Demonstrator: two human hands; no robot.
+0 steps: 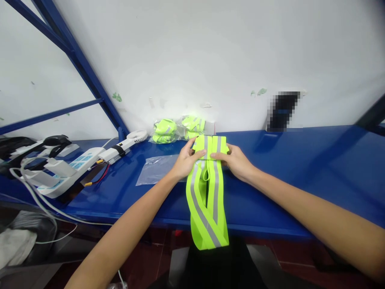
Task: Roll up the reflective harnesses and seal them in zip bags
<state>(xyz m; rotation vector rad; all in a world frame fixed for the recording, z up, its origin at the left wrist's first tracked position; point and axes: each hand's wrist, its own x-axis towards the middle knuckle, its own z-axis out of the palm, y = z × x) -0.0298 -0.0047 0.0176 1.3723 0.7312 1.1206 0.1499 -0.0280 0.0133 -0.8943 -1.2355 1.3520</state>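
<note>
Between my hands is a fluorescent yellow-green reflective strap [207, 200] with silver-grey stripes, its upper part folded into layers. My left hand [189, 159] pinches the left side of the folds, thumb on top. On the right side, my right hand [237, 161] grips the same strap, its thumb also across the front. Long loops hang down from the folds past the table's front edge. A clear plastic bag [158, 168] lies flat on the blue table [270, 176], partly behind my left hand and forearm.
Two clear bags with folded yellow-green straps [164, 130] stand against the wall. At left are a white handheld fan [136, 137], a power strip [72, 170] with plugs, and loose cables [39, 196]. A dark pixelated object [282, 111] leans on the wall at right.
</note>
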